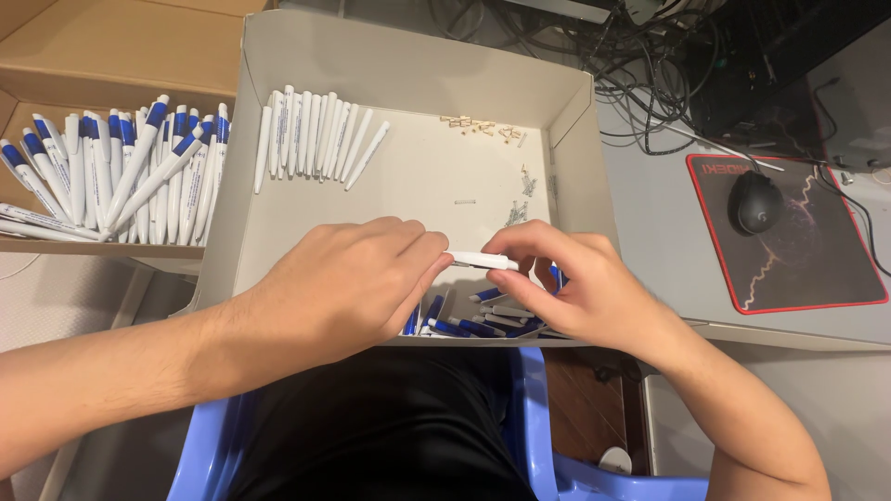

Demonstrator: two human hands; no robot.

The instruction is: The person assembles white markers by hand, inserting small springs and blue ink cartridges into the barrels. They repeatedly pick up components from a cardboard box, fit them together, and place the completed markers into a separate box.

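A shallow, open-topped, off-white cardboard tray point(278, 232) was recorded at the centre of the view, resting on a pale grey desk surface point(668, 232).

Left hand point(343, 283): closed, fingertips pinched on one end of a slim white plastic pen barrel point(483, 262). Right hand point(575, 288): curled, thumb and forefinger closed on the other end of the same barrel. The barrel was held roughly level, just above the near part of the tray, between the two hands.

Beneath the hands, at the tray's near edge, a loose heap of dark blue plastic pen parts point(478, 325) was noted. Along the tray's far left, a row of white pen barrels point(316, 139) was laid side by side. Near the far wall, a scatter of small tan pieces point(478, 128) was seen; by the right wall, a cluster of small metal springs point(522, 199), too small to be told apart.

To the left, a brown cardboard box point(121, 46) was recorded, holding a pile of finished white pens with blue clips point(130, 172).

To the right, a black mouse pad edged in red point(835, 269) was laid on the desk, with a black computer mouse point(755, 202) upon it. Behind the tray, a tangle of black cables point(650, 65) was observed. Below, a light blue plastic chair point(529, 417) and a black garment point(390, 427) over the person's lap were in view.
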